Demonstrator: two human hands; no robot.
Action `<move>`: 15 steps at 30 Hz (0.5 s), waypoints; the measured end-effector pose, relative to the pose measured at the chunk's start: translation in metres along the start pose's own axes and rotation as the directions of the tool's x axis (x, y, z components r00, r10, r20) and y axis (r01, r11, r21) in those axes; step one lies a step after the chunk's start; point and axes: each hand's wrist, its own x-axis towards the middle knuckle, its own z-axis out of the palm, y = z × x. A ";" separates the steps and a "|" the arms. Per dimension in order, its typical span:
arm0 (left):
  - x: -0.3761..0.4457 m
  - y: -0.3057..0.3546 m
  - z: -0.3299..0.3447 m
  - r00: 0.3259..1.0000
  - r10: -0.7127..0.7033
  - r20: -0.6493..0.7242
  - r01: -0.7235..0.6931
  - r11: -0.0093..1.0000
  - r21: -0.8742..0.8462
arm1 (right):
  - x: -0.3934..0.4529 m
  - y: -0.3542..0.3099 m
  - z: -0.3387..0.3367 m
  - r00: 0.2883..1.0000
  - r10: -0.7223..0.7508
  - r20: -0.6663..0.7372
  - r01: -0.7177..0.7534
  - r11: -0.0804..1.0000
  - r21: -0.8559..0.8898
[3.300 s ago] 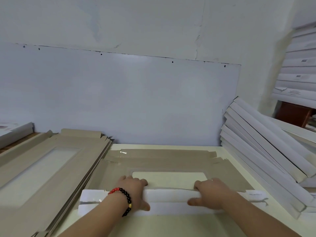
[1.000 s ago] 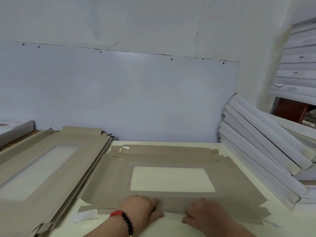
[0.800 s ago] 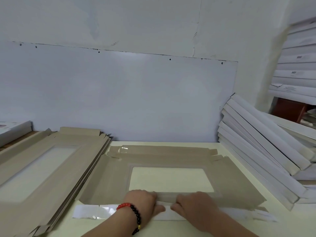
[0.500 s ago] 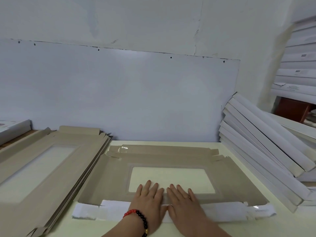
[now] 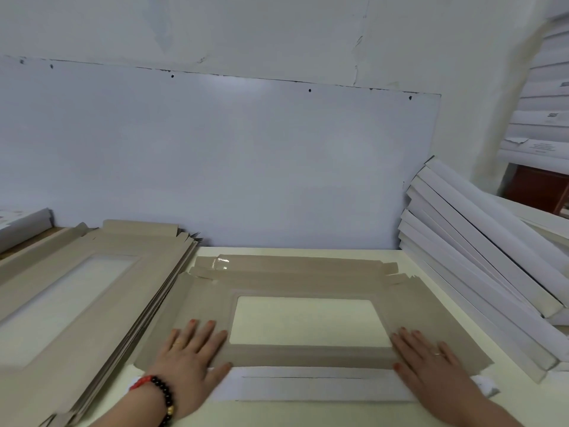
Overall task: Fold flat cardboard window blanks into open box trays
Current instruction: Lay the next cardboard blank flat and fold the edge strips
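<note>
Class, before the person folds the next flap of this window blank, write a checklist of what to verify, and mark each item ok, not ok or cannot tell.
1. Near white flap of the flat grey-brown cardboard window blank folded over and lying flat: ok.
2. Left hand pressing flat on the blank's left end: ok.
3. Right hand pressing flat on its right end: ok.
4. Far flaps still unfolded, lying on the cream table: ok.
5. Side room: stack of grey-brown blanks and leaning white folded trays sit close on either side: cannot tell.
6. Crease fully set: cannot tell.
</note>
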 end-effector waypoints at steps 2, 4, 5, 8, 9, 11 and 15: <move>-0.003 -0.013 0.000 1.000 -0.025 0.009 0.025 1.000 -0.005 | -0.005 0.016 -0.001 1.000 0.029 -0.008 -0.029 1.000 -0.004; -0.006 -0.022 -0.004 0.999 -0.044 0.008 0.044 0.999 0.000 | -0.009 0.028 0.000 0.997 0.054 -0.056 -0.052 0.998 0.025; -0.008 -0.026 -0.005 0.999 -0.043 0.000 0.043 0.999 -0.003 | -0.011 0.030 0.000 0.993 0.060 -0.100 -0.055 0.997 0.053; -0.015 -0.034 -0.012 0.998 0.055 -0.032 -0.057 0.997 -0.054 | -0.019 0.031 -0.008 0.978 0.067 -0.199 -0.036 0.987 0.158; -0.017 -0.035 -0.017 0.993 0.103 -0.050 -0.107 0.991 -0.080 | -0.021 0.031 -0.010 0.974 0.041 -0.222 0.005 0.979 0.202; -0.018 -0.036 -0.024 0.972 0.194 -0.134 -0.213 0.967 -0.142 | -0.024 0.033 -0.012 0.961 -0.024 -0.277 0.107 0.952 0.286; -0.019 -0.026 -0.033 0.954 0.280 -0.106 -0.293 0.947 -0.135 | -0.025 0.026 -0.027 0.967 -0.152 -0.203 0.202 0.945 0.258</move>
